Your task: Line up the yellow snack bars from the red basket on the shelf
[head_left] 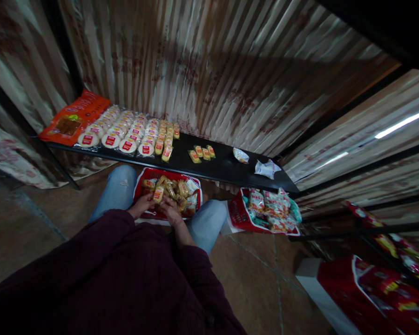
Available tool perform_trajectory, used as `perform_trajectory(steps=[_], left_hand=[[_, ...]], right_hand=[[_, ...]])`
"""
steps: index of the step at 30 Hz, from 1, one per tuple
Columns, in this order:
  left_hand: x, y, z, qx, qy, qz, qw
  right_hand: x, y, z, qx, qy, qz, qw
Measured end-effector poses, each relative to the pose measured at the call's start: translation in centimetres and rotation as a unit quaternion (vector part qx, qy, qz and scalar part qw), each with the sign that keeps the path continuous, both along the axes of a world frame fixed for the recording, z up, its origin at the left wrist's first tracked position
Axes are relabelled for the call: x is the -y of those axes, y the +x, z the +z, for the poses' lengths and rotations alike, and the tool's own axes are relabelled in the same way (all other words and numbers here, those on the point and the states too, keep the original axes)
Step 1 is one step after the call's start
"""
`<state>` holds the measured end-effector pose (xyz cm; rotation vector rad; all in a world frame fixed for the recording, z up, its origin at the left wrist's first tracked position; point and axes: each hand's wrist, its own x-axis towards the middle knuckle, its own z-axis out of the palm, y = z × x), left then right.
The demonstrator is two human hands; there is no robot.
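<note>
Between my knees sits a red bag-lined box (198,184) with several small yellow-wrapped snack cakes (171,187) piled inside. My left hand (143,206), at the box's near left side, has its fingers closed at the edge of one yellow packaged snack cake (158,194) with a red-and-white label. Close by on the right, my right hand (171,210) reaches over the near rim with fingers bent among the packs. Its fingertips are partly hidden, and what they grip is unclear.
A black shelf (223,164) bears rows of round white packaged cakes (128,145), rows of yellow packs (166,152), an orange bag (73,118) and two white packets (266,168). Another red box (239,210) of packets stands right. Farther right is a larger red bag (338,284).
</note>
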<state>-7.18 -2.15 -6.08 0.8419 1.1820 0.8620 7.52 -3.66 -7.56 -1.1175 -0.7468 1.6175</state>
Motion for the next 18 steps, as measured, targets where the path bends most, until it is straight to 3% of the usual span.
perform_trajectory(steps=[5, 18], left_hand=[[0.2, 0.2, -0.2, -0.038, 0.022, 0.028, 0.999], [0.1, 1.7, 0.8, -0.167, 0.110, 0.061, 0.978]], right_hand=[[0.1, -0.1, 0.1, -0.030, -0.034, 0.002, 0.999], [-0.2, 0.1, 0.6, -0.010, -0.020, -0.026, 0.999]])
